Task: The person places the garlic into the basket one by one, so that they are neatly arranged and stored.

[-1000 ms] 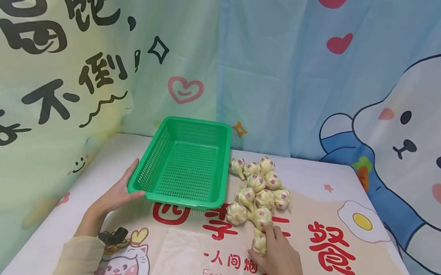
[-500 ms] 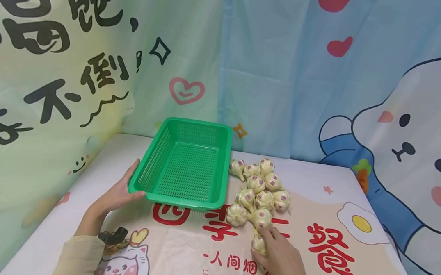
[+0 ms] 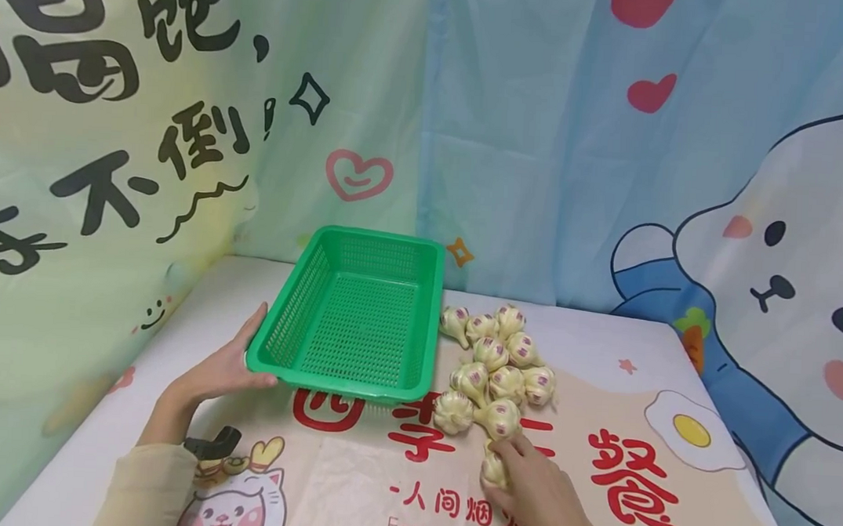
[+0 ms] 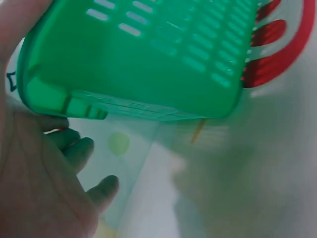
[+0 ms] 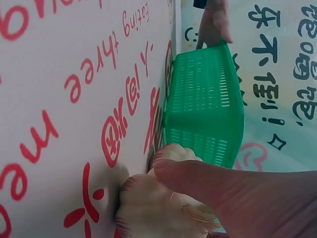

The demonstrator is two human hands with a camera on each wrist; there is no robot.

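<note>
At the left front corner of a green plastic basket (image 3: pixel 362 331), my left hand (image 3: pixel 215 372) rests with its thumb by the front wall. The left wrist view shows its fingers (image 4: pixel 81 148) spread loosely beside the basket's rim, not wrapped round it. My right hand (image 3: pixel 542 488) holds the nearest garlic bulb (image 3: pixel 493 468) on the table, thumb on one side. In the right wrist view, the thumb lies across that pale bulb (image 5: pixel 148 208); the other fingers are mostly hidden. Several more garlic bulbs (image 3: pixel 490 352) form a loose cluster right of the basket.
A printed cloth (image 3: pixel 356 464) with red lettering covers the tabletop. Behind and to the left hang patterned curtains (image 3: pixel 497 141), close to the basket's far side. A small black object (image 3: pixel 216 444) lies near my left wrist.
My left thumb has slipped slightly down from the basket's rim. My right hand has shifted a little over the nearest bulb, whose place is almost the same.
</note>
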